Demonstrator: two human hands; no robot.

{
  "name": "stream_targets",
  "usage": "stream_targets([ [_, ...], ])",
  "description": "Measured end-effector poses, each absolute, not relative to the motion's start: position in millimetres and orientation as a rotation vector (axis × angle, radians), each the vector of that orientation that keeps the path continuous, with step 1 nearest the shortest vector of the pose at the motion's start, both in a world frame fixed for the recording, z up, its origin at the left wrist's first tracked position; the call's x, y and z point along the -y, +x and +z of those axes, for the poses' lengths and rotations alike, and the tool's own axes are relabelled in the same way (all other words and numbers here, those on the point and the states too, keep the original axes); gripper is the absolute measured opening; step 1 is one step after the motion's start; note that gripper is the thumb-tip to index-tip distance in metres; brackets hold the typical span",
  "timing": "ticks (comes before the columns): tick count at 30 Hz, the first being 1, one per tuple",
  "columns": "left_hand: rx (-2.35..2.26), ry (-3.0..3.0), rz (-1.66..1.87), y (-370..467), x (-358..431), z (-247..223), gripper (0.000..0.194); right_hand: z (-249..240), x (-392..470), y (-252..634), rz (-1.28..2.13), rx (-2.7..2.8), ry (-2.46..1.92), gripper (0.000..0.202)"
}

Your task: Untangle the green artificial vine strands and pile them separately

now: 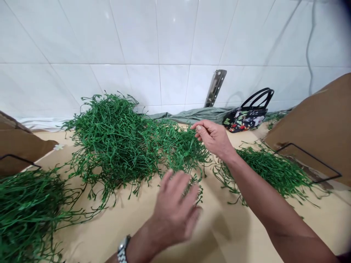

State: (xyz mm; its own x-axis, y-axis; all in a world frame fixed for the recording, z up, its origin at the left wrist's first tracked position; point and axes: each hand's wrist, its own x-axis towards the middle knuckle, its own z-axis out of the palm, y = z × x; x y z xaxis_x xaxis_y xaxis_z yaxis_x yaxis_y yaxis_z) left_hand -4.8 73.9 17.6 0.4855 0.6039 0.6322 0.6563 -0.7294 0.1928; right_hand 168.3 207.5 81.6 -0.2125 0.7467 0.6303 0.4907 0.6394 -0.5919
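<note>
My left hand, wearing a metal-band watch at the wrist, hovers over the tan surface with its fingers spread; motion blurs it slightly. Beyond it my right hand is closed in a pinch at the edge of a small heap of green plastic-looking stems. Whether a stem is between those fingertips is too small to tell. Left of that small heap rises a larger tangled pile of green stems, and the two piles touch. Another bunch of green stems lies partly behind my right forearm.
More green stems lie at the lower left. Brown cardboard with a black wire loop stands at the right, and more cardboard at the left. A floral bag and a metal strip are by the tiled wall.
</note>
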Motion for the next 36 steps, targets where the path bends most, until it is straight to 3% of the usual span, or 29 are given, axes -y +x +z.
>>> stream_targets([
  [3,1.047,-2.88,-0.569,15.3,-75.6,0.8,0.044,93.4,-206.5,164.4,0.325,1.793,-0.92,0.024],
  [6,1.235,-2.884,-0.354,16.5,-97.7,-21.9,0.049,117.2,-208.7,163.3,0.231,1.682,-0.797,0.025],
  [14,1.509,-2.622,-0.473,-10.3,-185.2,-23.4,0.033,179.0,-196.2,169.7,0.121,1.468,-0.515,0.019],
  [19,1.721,-2.402,-0.475,-15.1,-234.5,-10.1,0.039,117.7,-137.2,180.9,0.111,1.722,-0.559,0.019],
  [23,1.768,-2.464,-0.44,-10.7,-236.0,-10.5,0.041,26.1,-99.5,194.8,0.422,2.153,-0.834,0.02],
  [26,1.671,-2.547,-0.465,-8.7,-217.9,-3.9,0.04,-18.5,-83.6,204.8,0.573,2.134,-1.102,0.026],
  [36,1.285,-2.78,-0.833,-25.0,-114.1,14.4,0.021,-12.3,-52.7,221.1,0.678,2.175,-1.273,0.025],
])
